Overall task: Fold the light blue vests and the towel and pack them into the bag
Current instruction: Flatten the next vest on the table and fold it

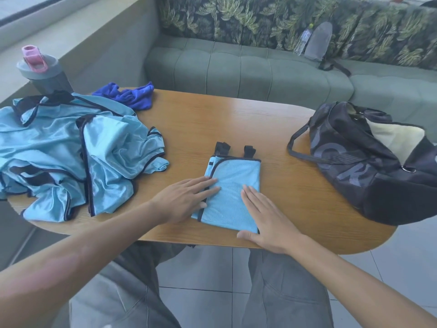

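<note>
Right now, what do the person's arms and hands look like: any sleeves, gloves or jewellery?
Both forearms are bare up to the frame's edge, with no sleeves in view. The left hand and right hand wear no gloves, and no rings, watch or bracelet are visible. Grey trousers show below the table.

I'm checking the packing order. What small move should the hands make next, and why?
Probably lift the folded vest and carry it right to the open bag. Both the left hand and the right hand lie flat on it, it looks fully folded, and a heap of unfolded vests waits.
</note>
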A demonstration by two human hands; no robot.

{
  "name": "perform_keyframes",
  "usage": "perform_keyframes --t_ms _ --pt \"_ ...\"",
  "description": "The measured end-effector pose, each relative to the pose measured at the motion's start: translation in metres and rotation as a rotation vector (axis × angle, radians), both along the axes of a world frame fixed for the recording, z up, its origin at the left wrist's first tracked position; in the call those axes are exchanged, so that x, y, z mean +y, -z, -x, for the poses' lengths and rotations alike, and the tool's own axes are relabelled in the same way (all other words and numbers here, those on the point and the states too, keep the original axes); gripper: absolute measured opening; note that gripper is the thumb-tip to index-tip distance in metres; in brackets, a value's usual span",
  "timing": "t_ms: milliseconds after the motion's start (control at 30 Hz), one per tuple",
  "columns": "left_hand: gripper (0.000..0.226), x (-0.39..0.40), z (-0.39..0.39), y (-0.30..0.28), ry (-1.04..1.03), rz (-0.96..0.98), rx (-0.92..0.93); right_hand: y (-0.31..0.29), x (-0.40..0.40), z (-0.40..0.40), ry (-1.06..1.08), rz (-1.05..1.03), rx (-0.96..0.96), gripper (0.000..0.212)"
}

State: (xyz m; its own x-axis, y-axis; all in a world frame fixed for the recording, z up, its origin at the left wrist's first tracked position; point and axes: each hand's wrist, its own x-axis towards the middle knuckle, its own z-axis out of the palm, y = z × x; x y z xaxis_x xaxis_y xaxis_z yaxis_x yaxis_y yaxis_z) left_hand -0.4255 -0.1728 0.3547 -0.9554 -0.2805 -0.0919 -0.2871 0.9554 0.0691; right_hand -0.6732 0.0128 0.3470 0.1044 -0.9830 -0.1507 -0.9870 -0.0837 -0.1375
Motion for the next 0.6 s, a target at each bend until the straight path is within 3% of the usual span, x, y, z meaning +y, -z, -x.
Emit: perform_keyframes --t_ms 200,333,467,600 --pt "0.08 0.035 -0.032 0.003 0.037 -0.023 -0.017 0.0 0.025 -0.007 -0.109 -0.004 0.051 0.12" --pt "0.097 0.061 -0.044 0.008 0.084 0.084 -0.057 0.015 0.038 -0.01 -0.132 0.077 0.057 0.104" --pt "0.1 0.073 -0.041 0.012 0.105 0.242 0.023 0.022 0.042 -0.012 -0.102 0.117 -0.033 0.104" --pt "0.093 0.077 -0.043 0.011 0.087 0.19 0.076 0.019 0.045 -0.009 -0.059 0.137 -0.2 0.086"
